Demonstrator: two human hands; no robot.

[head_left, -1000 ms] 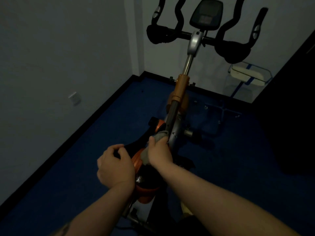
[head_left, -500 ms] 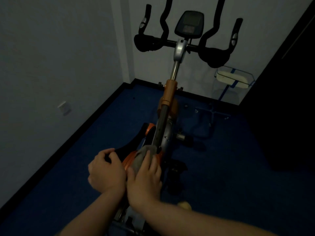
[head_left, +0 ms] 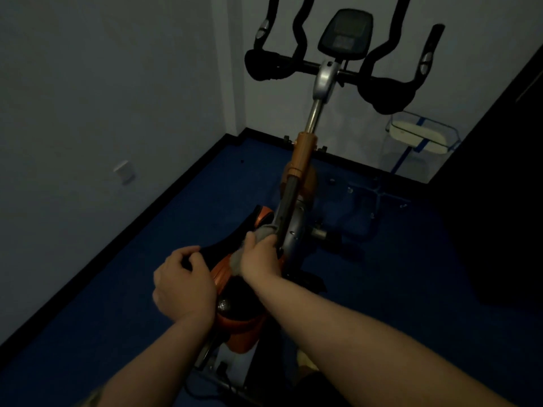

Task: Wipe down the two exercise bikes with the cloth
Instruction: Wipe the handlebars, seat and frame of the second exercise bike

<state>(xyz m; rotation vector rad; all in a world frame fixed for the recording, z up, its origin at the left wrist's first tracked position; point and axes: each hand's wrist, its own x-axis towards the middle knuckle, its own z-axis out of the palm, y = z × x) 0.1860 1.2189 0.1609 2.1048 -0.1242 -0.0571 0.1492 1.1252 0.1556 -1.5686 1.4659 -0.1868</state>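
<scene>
the exercise bike point(head_left: 296, 183) stands in a dim room corner on a blue carpeted floor point(head_left: 382, 274), its orange and dark frame tube sloping from the saddle end up to the black handlebars point(head_left: 382, 95) and the dark console point(head_left: 346, 33) at the top of the view; the right hand point(head_left: 260, 255) reaches across the bike's frame just below the silver side panel point(head_left: 295, 227), its grip curled round a grey cloth point(head_left: 266, 232) and pressing it against the lower end of the dark tube; the cloth bulges out above and below the fingers, touching the frame; the left hand point(head_left: 185, 282) sits just to the left of the bike, beside the right hand, its grip curled over the black edge of the saddle point(head_left: 223, 248), thumb and fingers bent round it; below the two hands the bike's orange housing point(head_left: 241, 327) shows between the forearms; behind the bike, to the right of the handlebars, a clear tray on a thin stand point(head_left: 423, 133) holds something pale with blue strips; to the left of the bike a small white wall plate point(head_left: 125, 171) is set low on the grey wall point(head_left: 102, 83); a black skirting point(head_left: 132, 227) runs along the wall's foot; right of the bike the room falls into darkness, and nothing can be told there.
</scene>
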